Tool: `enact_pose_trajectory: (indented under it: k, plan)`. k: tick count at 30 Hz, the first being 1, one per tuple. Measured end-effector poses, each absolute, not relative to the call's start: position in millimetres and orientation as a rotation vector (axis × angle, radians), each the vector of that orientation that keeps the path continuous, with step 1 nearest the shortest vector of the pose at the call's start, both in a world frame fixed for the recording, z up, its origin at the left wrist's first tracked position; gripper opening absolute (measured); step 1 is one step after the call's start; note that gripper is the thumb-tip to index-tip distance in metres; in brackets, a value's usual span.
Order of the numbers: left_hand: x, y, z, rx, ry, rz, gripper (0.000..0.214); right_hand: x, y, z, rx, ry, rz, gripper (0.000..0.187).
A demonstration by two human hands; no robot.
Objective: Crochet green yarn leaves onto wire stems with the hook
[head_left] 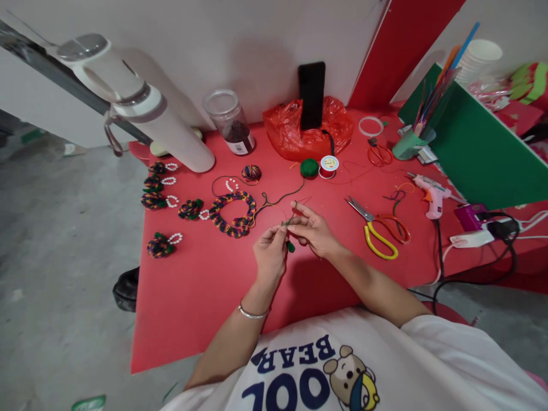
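The left hand (270, 251) pinches a small green yarn piece (291, 246) between thumb and forefinger; its lower end hangs free below the grip. The right hand (317, 233) closes thumb and fingertips on the same piece from the right, apparently to steady the fine work, with other fingers spread clear; the exact yarn path is too small to tell. Both hands meet above the worktop (192, 308), near its middle. Just left lies a multicoloured braided ring (233, 214), probably set aside within reach. Beyond the hands, a green yarn ball (309, 168) and a thread spool (329, 164) sit side by side, a position that likely lets strands run freely. To the right, scissors (371, 218) lie with handles toward the near right, suiting a right-hand pickup. Farther right, a pink glue gun (435, 196) rests beside its cables. At the far side, a phone (312, 94) stands upright against a red plastic bag (280, 128), which seems to prop it.
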State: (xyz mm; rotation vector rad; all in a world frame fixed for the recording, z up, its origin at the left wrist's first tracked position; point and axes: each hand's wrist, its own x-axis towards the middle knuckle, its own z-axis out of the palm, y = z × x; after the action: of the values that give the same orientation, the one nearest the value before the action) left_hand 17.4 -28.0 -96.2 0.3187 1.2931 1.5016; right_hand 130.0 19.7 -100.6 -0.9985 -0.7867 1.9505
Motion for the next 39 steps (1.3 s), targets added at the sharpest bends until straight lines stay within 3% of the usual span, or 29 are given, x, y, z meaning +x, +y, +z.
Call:
enact_pose_trajectory:
  k: [39]
  plan:
    - [14.1, -26.5, -96.5, 0.398, 1.241, 1.543, 0.043, 132.2, 19.5, -101.7, -0.959, -0.857, 1.985, 0.064]
